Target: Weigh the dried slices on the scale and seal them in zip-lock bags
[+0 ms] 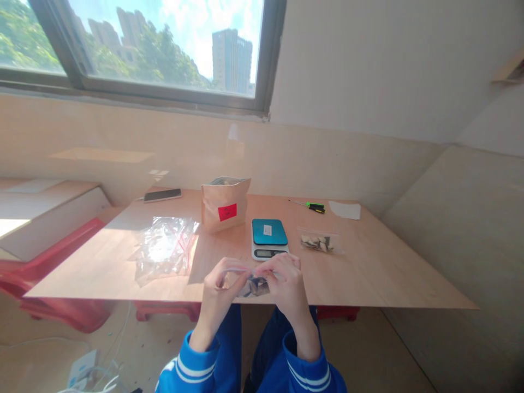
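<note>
At the table's front edge, my left hand and my right hand pinch the top edge of a clear zip bag. Dark and pale dried pieces lie inside it; my fingers partly cover the bag. Just beyond my hands sits a small kitchen scale with a blue-green top and a white label. To its right lies another zip bag, flat, with pale dried pieces in it. A brown paper pouch with a red label stands behind, its top open.
A pile of clear plastic bags lies on the table's left side. At the back are a phone, a green-and-black screwdriver and a white paper piece. Red stools stand under the table. A power strip lies on the floor.
</note>
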{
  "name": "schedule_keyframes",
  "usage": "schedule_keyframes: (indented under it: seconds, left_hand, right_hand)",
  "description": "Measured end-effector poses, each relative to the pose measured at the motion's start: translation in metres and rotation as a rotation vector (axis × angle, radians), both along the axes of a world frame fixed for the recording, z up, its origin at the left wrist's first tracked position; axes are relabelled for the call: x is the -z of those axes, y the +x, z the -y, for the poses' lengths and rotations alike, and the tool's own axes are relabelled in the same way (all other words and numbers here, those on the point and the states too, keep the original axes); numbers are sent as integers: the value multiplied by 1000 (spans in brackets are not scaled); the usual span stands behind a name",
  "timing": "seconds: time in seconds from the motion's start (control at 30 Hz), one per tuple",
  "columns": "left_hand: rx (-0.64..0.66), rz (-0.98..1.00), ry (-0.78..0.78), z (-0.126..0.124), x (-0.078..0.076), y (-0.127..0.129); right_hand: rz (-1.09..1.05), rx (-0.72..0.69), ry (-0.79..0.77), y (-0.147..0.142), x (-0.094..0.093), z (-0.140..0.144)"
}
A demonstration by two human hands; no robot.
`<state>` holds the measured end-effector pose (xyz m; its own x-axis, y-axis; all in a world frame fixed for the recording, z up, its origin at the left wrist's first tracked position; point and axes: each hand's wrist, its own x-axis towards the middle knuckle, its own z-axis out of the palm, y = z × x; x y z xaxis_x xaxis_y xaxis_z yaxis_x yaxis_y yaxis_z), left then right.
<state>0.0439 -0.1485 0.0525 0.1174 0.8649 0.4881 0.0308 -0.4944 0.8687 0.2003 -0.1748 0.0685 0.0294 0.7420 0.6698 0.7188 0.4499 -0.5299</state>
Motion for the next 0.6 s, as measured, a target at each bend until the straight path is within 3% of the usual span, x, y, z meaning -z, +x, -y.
schedule_keyframes:
  seconds: [0.13,0.37,0.5,0.6]
  left_hand:
    - [-34,-1,13,-1,4,0]
    - [2,-19,-20,0,9,0]
    - [54,21,-68,4,5,-2]
    - [17,40,-148,5,4,-5]
  right_hand:
    - [-6,40,21,-8,1,2]
    - [-66,-49,-170,-14,-11,13]
    - [-65,-61,-140,-15,-7,10]
    - [-62,-38,-63,-17,1,5]
